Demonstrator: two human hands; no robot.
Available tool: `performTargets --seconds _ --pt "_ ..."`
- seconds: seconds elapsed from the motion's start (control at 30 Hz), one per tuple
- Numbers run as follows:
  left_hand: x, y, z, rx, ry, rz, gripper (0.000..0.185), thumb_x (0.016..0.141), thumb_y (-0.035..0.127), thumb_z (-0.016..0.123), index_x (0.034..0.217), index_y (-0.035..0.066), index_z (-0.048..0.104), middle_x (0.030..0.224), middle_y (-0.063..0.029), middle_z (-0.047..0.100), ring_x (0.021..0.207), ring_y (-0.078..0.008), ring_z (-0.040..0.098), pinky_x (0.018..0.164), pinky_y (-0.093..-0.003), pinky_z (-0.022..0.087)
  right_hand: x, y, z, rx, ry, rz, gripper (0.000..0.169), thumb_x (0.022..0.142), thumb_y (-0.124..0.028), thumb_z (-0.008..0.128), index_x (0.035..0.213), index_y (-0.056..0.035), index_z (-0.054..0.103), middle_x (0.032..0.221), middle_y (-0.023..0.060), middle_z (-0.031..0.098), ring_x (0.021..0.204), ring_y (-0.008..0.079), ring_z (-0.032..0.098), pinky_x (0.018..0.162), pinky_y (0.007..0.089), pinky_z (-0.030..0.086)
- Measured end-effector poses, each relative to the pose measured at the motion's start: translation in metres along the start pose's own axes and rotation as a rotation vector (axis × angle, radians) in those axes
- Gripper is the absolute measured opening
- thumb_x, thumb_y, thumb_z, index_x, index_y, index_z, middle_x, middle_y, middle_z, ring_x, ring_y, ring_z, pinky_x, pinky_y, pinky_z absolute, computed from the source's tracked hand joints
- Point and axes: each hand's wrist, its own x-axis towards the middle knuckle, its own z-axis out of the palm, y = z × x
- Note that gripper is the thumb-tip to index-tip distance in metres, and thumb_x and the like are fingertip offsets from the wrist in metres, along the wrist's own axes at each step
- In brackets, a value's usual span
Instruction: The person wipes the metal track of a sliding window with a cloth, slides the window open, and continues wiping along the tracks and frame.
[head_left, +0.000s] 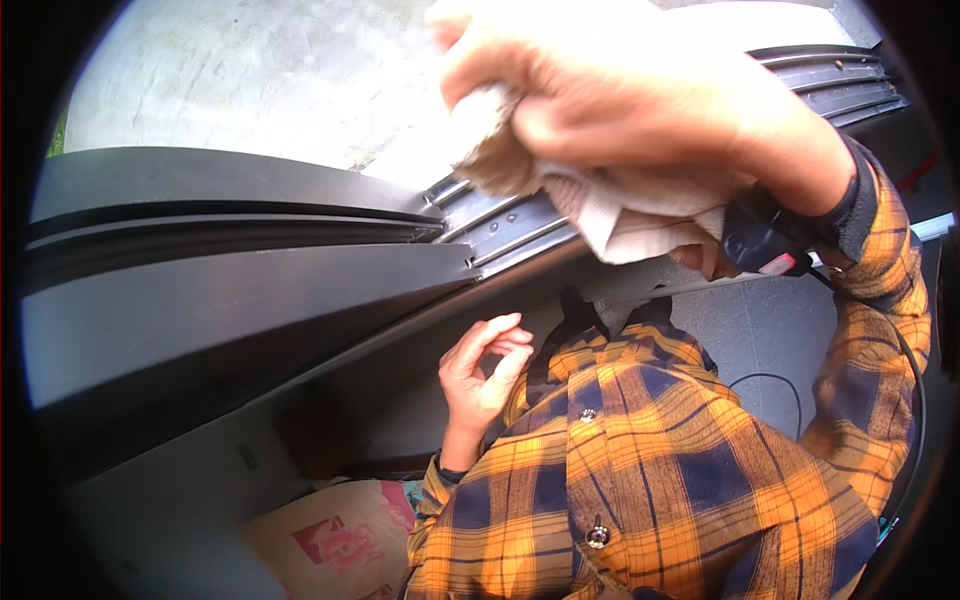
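My right hand (570, 97) is raised in front of me, clenched around a crumpled pale cloth (600, 217) whose folds hang below the palm. The hand looks slightly blurred. Beneath the cloth run the metal tracks (499, 225) of a sliding window; I cannot tell whether cloth and tracks touch. My left hand (480, 367) is held near my waist, its fingers loosely curled, thumb and fingertips apart, with nothing in it. Dark sliding window frames (247, 300) stand to the left of the exposed tracks.
A dark device (765, 240) with a reddish light hangs by my right wrist, and a black cable (911, 367) runs along that sleeve. Lower left lies a flower-patterned fabric (337, 540). Beyond the window is a bright pale concrete surface (247, 75). Grey floor (750, 330) shows below.
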Motion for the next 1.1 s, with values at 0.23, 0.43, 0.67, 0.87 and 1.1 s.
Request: performTargets --seconds 0.23,0.43,0.67,0.87,1.1 --pt "-0.001 0.006 -0.022 0.052 -0.076 0.075 0.036 0.080 -0.004 0.073 0.115 -0.003 0.067 0.090 -0.0122 0.070 0.077 -0.0148 0.068 0.071 -0.0251 0.054 -0.006 -0.015 0.058 -0.185 0.222 -0.470 0.019 0.088 -0.012 0.061 0.103 -0.0009 0.066 0.102 0.0153 0.069 0.085 0.0282 0.068 0.076 0.0357 0.056" --pt "-0.021 0.011 -0.041 0.168 0.170 0.125 0.035 0.083 -0.009 0.068 0.118 -0.006 0.063 0.095 -0.0145 0.069 0.082 -0.0187 0.069 0.076 -0.0286 0.057 0.042 -0.018 0.008 -0.574 0.004 -0.237 0.028 0.086 -0.008 0.060 0.112 -0.0015 0.066 0.093 0.0160 0.070 0.080 0.0284 0.069 0.074 0.0336 0.055" --pt "-0.004 0.016 -0.034 -0.040 0.274 0.027 0.025 0.088 -0.005 0.067 0.112 -0.007 0.064 0.093 -0.0141 0.069 0.079 -0.0187 0.070 0.074 -0.0280 0.057 0.047 -0.037 0.033 -0.140 -0.048 -0.138 0.022 0.087 -0.012 0.061 0.105 -0.0008 0.066 0.090 0.0164 0.069 0.079 0.0265 0.069 0.072 0.0334 0.056" --pt "-0.008 0.016 -0.024 -0.008 0.302 -0.008 0.024 0.089 -0.004 0.066 0.112 -0.004 0.066 0.091 -0.0109 0.069 0.079 -0.0163 0.070 0.072 -0.0281 0.057 0.051 -0.038 0.036 -0.200 -0.140 -0.185 0.021 0.087 -0.014 0.062 0.100 -0.0001 0.067 0.088 0.0194 0.069 0.076 0.0271 0.070 0.069 0.0341 0.057" --pt "-0.006 0.005 -0.031 -0.108 0.224 -0.047 0.025 0.093 -0.001 0.063 0.117 -0.005 0.063 0.093 -0.0141 0.070 0.078 -0.0170 0.069 0.070 -0.0269 0.056 0.087 -0.040 0.004 -0.434 -0.157 0.159 0.017 0.075 -0.004 0.063 0.090 0.0006 0.069 0.080 0.0194 0.068 0.072 0.0327 0.069 0.069 0.0395 0.056"
